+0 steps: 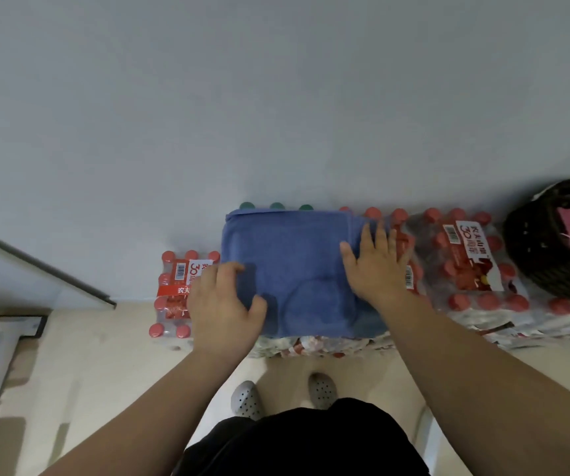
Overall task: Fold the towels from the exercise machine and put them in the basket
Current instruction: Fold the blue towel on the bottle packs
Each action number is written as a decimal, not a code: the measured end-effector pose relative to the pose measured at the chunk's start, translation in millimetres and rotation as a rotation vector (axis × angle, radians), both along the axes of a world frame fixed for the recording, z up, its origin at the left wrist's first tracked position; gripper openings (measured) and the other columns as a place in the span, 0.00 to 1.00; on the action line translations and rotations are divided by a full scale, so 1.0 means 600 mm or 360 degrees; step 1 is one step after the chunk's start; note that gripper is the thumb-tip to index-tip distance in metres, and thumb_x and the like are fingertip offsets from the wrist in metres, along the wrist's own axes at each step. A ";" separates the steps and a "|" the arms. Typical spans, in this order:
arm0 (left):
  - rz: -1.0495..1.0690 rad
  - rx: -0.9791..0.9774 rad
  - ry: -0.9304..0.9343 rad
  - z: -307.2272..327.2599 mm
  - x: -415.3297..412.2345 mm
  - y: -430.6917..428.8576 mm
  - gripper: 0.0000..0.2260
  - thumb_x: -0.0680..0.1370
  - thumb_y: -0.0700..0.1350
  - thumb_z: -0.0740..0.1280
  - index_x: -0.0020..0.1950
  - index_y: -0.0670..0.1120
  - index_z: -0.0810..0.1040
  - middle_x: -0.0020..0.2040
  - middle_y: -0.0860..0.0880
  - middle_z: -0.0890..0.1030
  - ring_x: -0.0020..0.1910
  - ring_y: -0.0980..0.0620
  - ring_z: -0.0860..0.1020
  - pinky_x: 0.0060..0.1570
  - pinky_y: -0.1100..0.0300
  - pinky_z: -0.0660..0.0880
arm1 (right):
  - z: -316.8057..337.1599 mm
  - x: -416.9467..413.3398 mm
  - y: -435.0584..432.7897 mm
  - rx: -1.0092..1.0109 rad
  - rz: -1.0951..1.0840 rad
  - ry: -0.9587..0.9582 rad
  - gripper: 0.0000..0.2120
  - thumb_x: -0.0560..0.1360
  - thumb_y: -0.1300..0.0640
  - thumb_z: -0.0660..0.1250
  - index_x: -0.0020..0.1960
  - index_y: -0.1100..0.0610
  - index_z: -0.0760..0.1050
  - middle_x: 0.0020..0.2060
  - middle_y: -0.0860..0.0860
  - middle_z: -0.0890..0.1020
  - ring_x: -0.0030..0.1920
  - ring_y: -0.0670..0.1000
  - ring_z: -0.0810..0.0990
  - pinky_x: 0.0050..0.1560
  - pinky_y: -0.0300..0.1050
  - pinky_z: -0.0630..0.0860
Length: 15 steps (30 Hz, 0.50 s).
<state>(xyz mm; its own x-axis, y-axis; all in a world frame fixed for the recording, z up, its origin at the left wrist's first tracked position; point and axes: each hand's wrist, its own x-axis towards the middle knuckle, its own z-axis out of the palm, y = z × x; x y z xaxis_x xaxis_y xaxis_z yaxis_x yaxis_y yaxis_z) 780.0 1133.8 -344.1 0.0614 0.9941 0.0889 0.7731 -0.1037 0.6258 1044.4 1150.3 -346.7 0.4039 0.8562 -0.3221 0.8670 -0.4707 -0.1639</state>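
Lying across the water-bottle packs [465,269], the blue towel [294,269] runs left to right; left grip [223,298] curls round its left edge, right grip [376,266] presses flat, open-fingered, nearer the basket [525,245].

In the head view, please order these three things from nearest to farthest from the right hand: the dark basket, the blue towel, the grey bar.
1. blue towel: directly under the right hand, which lies flat on it.
2. dark basket: further to the right, by the wall.
3. grey bar: far on the left side.
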 end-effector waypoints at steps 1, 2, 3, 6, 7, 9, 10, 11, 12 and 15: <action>-0.0073 0.0077 0.0040 0.002 0.017 -0.001 0.22 0.67 0.54 0.64 0.57 0.46 0.76 0.52 0.46 0.77 0.50 0.45 0.73 0.50 0.50 0.71 | -0.005 0.015 -0.006 -0.0069 0.0075 -0.0031 0.37 0.80 0.32 0.40 0.81 0.53 0.38 0.81 0.53 0.39 0.80 0.56 0.36 0.76 0.64 0.34; -0.0152 0.0118 0.0079 0.004 0.033 -0.002 0.22 0.68 0.56 0.64 0.58 0.46 0.76 0.54 0.46 0.77 0.51 0.44 0.73 0.51 0.50 0.71 | -0.010 0.026 -0.008 -0.0096 0.0156 -0.0052 0.39 0.79 0.31 0.39 0.81 0.53 0.36 0.80 0.52 0.37 0.79 0.56 0.35 0.76 0.64 0.34; -0.0227 0.0139 0.0131 0.002 0.048 -0.004 0.22 0.69 0.57 0.64 0.58 0.47 0.76 0.55 0.47 0.77 0.51 0.44 0.74 0.51 0.49 0.72 | -0.014 0.035 -0.008 -0.0105 0.0219 -0.0053 0.39 0.79 0.31 0.39 0.81 0.53 0.35 0.80 0.52 0.36 0.79 0.55 0.34 0.76 0.64 0.34; -0.0352 0.0152 0.0251 -0.005 0.092 -0.012 0.21 0.69 0.57 0.67 0.58 0.49 0.77 0.56 0.48 0.76 0.51 0.44 0.74 0.50 0.50 0.72 | -0.018 0.054 0.009 -0.0110 0.0304 -0.0013 0.40 0.79 0.30 0.40 0.81 0.54 0.35 0.80 0.51 0.35 0.79 0.54 0.33 0.76 0.63 0.33; -0.0362 0.0149 0.0255 -0.007 0.107 -0.016 0.20 0.69 0.56 0.68 0.57 0.49 0.77 0.56 0.49 0.76 0.50 0.45 0.73 0.50 0.50 0.73 | -0.017 0.059 0.016 -0.0107 0.0333 0.0002 0.40 0.79 0.30 0.41 0.81 0.54 0.36 0.80 0.50 0.35 0.79 0.54 0.33 0.76 0.63 0.34; -0.0372 0.0162 0.0244 -0.010 0.135 -0.027 0.17 0.69 0.56 0.69 0.53 0.49 0.77 0.52 0.50 0.76 0.47 0.46 0.73 0.46 0.51 0.73 | -0.018 0.073 0.028 -0.0094 0.0399 0.0031 0.40 0.78 0.30 0.41 0.81 0.53 0.37 0.80 0.50 0.35 0.79 0.53 0.32 0.76 0.62 0.33; -0.0371 0.0176 0.0235 -0.012 0.149 -0.032 0.16 0.69 0.57 0.69 0.50 0.49 0.77 0.48 0.51 0.76 0.45 0.46 0.73 0.45 0.51 0.73 | -0.019 0.080 0.032 -0.0085 0.0440 0.0024 0.41 0.78 0.30 0.41 0.81 0.53 0.37 0.80 0.50 0.35 0.79 0.53 0.33 0.76 0.62 0.33; -0.0370 0.0183 0.0221 -0.014 0.161 -0.037 0.14 0.69 0.58 0.69 0.47 0.49 0.76 0.45 0.52 0.75 0.43 0.47 0.72 0.43 0.52 0.72 | -0.020 0.086 0.035 -0.0077 0.0485 0.0005 0.41 0.78 0.30 0.40 0.81 0.53 0.37 0.80 0.50 0.35 0.79 0.53 0.33 0.76 0.62 0.33; -0.0371 0.0173 0.0204 -0.015 0.173 -0.043 0.14 0.69 0.59 0.68 0.43 0.49 0.75 0.41 0.52 0.74 0.41 0.48 0.72 0.41 0.52 0.72 | -0.022 0.093 0.038 -0.0071 0.0527 -0.0011 0.41 0.78 0.30 0.40 0.81 0.53 0.37 0.80 0.50 0.35 0.79 0.53 0.33 0.76 0.62 0.33; -0.0372 0.0107 0.0227 -0.023 0.209 -0.067 0.19 0.68 0.65 0.67 0.34 0.50 0.69 0.33 0.55 0.70 0.34 0.50 0.72 0.32 0.54 0.71 | -0.024 0.108 0.048 -0.0067 0.0615 0.0010 0.41 0.78 0.29 0.39 0.81 0.54 0.38 0.80 0.51 0.35 0.79 0.53 0.33 0.76 0.62 0.32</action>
<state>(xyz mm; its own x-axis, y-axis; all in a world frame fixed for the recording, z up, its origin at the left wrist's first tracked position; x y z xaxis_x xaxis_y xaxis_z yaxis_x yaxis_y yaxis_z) 905.2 1093.5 -357.8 0.3049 0.9437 0.1283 0.8029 -0.3272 0.4983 1109.3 1179.2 -360.9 0.0520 0.9308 -0.3617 0.9808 -0.1159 -0.1571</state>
